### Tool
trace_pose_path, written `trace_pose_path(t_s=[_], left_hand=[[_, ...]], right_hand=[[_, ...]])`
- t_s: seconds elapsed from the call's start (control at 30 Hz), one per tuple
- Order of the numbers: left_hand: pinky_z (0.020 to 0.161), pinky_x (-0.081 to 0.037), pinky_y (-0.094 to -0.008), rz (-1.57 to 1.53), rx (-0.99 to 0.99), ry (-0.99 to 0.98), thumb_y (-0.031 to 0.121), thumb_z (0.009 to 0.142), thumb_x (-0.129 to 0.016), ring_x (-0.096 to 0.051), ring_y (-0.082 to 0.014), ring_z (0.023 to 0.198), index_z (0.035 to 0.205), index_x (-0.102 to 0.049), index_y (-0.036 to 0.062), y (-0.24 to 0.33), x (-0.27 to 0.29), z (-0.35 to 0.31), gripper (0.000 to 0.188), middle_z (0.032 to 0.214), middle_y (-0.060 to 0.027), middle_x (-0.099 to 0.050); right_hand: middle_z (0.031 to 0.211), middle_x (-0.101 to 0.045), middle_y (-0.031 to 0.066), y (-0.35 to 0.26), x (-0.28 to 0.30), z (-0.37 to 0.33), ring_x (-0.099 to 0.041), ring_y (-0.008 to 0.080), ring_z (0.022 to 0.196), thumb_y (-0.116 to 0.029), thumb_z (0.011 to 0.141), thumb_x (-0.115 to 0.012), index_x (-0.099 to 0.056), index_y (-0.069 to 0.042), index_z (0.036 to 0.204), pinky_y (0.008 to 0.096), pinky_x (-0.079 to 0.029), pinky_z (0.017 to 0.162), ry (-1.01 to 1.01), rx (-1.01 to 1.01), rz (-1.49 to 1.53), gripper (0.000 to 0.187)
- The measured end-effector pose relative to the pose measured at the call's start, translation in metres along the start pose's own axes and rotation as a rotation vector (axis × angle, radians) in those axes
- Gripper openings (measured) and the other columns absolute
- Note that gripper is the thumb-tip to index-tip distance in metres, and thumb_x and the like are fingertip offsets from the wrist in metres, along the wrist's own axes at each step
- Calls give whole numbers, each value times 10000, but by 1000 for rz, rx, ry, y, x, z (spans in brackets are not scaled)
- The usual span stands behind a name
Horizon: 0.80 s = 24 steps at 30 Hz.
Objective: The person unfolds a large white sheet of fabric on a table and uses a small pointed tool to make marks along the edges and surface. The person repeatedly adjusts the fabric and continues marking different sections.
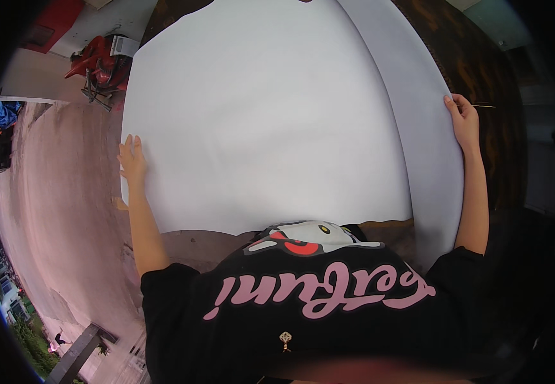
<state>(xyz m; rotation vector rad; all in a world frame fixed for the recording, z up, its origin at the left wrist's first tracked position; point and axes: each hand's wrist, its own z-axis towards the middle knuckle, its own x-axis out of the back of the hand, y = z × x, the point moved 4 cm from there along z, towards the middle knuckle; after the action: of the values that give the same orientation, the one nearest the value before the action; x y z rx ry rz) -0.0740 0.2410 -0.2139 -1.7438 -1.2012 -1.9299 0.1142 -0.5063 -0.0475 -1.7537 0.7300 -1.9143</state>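
Observation:
A large, smooth white sheet (258, 121), of paper or cloth, is spread out in front of me. Along its right side runs a greyer strip (418, 109) that looks like a folded-over or second layer. At the sheet's left edge, my left hand (133, 161) rests with its fingers stretched out and somewhat apart. My right hand (464, 121) pinches the outer edge of the greyer strip, thumb on top and the other fingers partly hidden. The near edge of the white sheet lies close to my black shirt.
Under the sheet is a dark wood-grained table (482, 70), showing at the right and the far corner. A red machine (104, 67) stands on the floor beyond the left edge. Pinkish concrete floor (66, 211) stretches along the left, with a grey beam (76, 355) at the lower left.

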Motion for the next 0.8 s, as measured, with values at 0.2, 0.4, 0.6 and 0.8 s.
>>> trace_pose_path(t_s=[0.2, 0.4, 0.6, 0.8], left_hand=[[1108, -32, -674, 170, 31, 139, 686, 931, -308, -74, -359, 1473, 1525, -246, 232, 28, -10, -40, 750, 1602, -102, -149], [1120, -67, -657, 258, -17, 233, 739, 891, -340, -97, -350, 1472, 1528, -230, 195, 28, -11, -33, 845, 1597, -110, -163], [1101, -286, -507, 164, 21, 216, 757, 857, -399, -409, -360, 1337, 1437, -412, 79, 19, 11, 3, 892, 1448, -175, -445], [1008, -413, -462, 56, 66, 231, 741, 857, -420, -531, -379, 1212, 1295, -563, 19, 1, 10, 33, 856, 1292, -210, -578]], right_hand=[[870, -710, 57, 125, 89, 25, -636, 95, 757, -308, 938, -609, -683, -4, 1066, 242, -486, 702, 163, -128, -156, 338], [1063, -705, 108, 156, 72, -28, -684, 174, 924, -202, 988, -469, -580, -39, 1289, 277, -513, 795, 315, -291, 63, 360], [1343, -545, 196, 52, -40, -84, -560, 306, 1209, -146, 971, -441, -397, -34, 1439, 344, -431, 998, 165, 27, -90, 483], [1166, -637, 207, 18, -84, -88, -613, 377, 1083, -332, 931, -581, -492, -64, 1356, 441, -470, 916, 170, -53, -643, 510]])
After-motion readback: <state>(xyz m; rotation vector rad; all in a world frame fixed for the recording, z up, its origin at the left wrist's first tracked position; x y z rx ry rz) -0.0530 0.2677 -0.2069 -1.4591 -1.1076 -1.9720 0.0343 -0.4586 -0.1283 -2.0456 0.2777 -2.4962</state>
